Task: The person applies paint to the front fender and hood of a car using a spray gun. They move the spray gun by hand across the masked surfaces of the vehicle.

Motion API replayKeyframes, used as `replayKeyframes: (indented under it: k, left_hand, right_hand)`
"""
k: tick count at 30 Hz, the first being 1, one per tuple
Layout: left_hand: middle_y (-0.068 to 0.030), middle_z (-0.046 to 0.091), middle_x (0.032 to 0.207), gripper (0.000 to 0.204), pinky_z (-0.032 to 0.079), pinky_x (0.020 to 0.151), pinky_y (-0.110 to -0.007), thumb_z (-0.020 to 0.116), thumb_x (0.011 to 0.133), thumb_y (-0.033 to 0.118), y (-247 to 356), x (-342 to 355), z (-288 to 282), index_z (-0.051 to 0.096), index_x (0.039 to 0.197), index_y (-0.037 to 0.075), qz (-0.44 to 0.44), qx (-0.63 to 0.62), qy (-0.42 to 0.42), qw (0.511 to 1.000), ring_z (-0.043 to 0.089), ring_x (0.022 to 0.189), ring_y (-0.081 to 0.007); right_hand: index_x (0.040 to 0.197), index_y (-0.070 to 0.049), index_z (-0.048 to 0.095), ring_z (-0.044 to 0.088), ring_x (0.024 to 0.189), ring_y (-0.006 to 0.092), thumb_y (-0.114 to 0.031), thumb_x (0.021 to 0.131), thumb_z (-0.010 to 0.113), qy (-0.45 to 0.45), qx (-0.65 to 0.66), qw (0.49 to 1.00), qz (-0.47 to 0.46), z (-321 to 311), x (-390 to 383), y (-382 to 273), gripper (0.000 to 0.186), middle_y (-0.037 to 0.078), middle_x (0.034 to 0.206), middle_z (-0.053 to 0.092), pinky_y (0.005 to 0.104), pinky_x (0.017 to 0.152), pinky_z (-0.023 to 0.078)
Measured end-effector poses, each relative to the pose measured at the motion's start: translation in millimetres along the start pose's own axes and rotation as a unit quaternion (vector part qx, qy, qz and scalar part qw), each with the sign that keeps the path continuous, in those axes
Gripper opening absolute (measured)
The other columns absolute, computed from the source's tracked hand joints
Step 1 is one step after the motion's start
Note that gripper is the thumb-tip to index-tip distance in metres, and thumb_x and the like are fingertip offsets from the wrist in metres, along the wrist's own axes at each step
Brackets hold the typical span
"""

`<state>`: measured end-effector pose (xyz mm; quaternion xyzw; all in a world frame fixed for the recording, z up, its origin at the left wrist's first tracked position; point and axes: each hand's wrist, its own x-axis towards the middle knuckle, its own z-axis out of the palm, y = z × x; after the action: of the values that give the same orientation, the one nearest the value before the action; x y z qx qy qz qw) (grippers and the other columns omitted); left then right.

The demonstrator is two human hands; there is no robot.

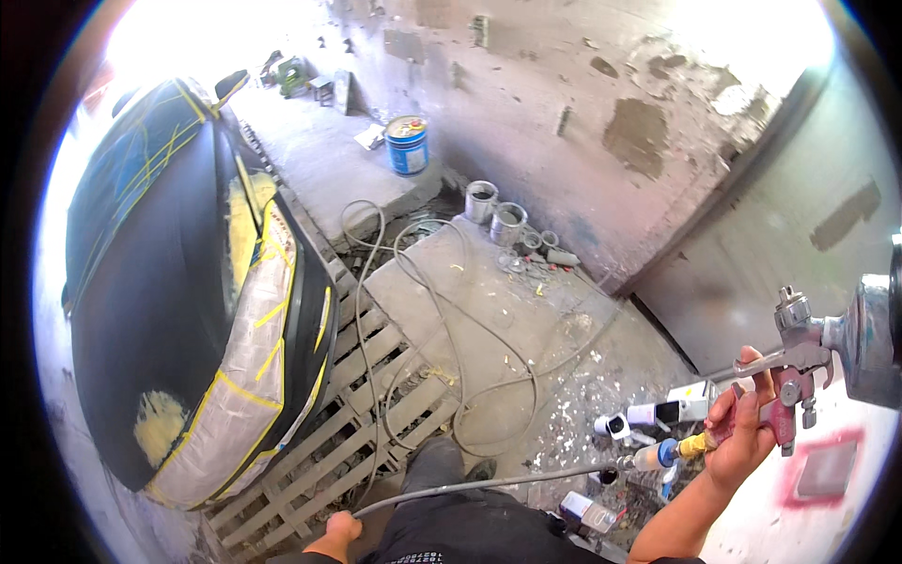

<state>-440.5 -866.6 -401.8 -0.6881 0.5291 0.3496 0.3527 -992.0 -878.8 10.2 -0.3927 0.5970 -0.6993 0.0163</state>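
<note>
Nearest to us, our dark trousers (451,526) are filling the lower edge, and our left hand (340,528) is clenching around the grey air hose (489,482) just beside them. Our right hand (742,428) is grasping the red handle of the spray gun (799,376), fingers wrapped tight, one finger lying along the trigger. We are holding the gun upright: its handle is running up and down with the yellow hose fitting (693,445) at the bottom, while its metal cup (869,343) is sticking out to the right. We cannot tell which way the nozzle is pointing.

Taking the gun as landmark, small bottles and cans (648,418) with white and dark labels are standing just left of it and below it on the spattered floor. A red-sprayed square patch (827,467) is showing below and right of it. Far up-left of it, a blue round paint tin (407,144) is sitting on a concrete ledge, with two grey metal cans (495,214) nearer. Well left of it, a dark car (160,291), masked with paper and yellow tape, is standing beside wooden pallets (348,414).
</note>
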Motion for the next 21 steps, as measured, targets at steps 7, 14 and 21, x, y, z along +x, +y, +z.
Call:
replayKeyframes:
  k: [7, 14, 21]
  left_hand:
    - [-0.0199, 0.066, 0.097, 0.052, 0.049, 0.079, -0.039, 0.062, 0.072, 0.046, 51, 53, 9, 0.068, 0.095, 0.000, -0.019, -0.109, -0.124, 0.986, 0.063, 0.095, -0.0319]
    - [-0.0199, 0.066, 0.096, 0.051, 0.049, 0.078, -0.039, 0.063, 0.072, 0.046, 116, 93, -20, 0.069, 0.094, 0.001, -0.066, -0.249, -0.204, 0.945, 0.064, 0.094, -0.0314]
    - [-0.0198, 0.066, 0.095, 0.051, 0.049, 0.077, -0.038, 0.064, 0.071, 0.046, 183, 84, -103, 0.069, 0.093, 0.001, -0.097, -0.352, -0.205, 0.908, 0.064, 0.092, -0.0310]
  right_hand:
    - [0.119, 0.006, 0.049, 0.048, 0.052, 0.0051, -0.036, 0.090, 0.056, -0.127, 0.025, 0.990, 0.053, 77, 75, 84, 0.051, 0.011, 0.106, 0.059, 0.0166, 0.042, 0.033]
    - [0.122, 0.003, 0.046, 0.056, 0.060, 0.0115, -0.042, 0.087, 0.061, -0.217, 0.104, 0.968, 0.068, 225, 156, 195, 0.059, 0.014, 0.122, 0.053, 0.0195, 0.048, 0.042]
    - [0.117, 0.006, 0.049, 0.060, 0.063, 0.0132, -0.033, 0.090, 0.059, -0.290, 0.155, 0.940, 0.090, 387, 237, 236, 0.049, 0.016, 0.117, 0.055, 0.0213, 0.047, 0.044]
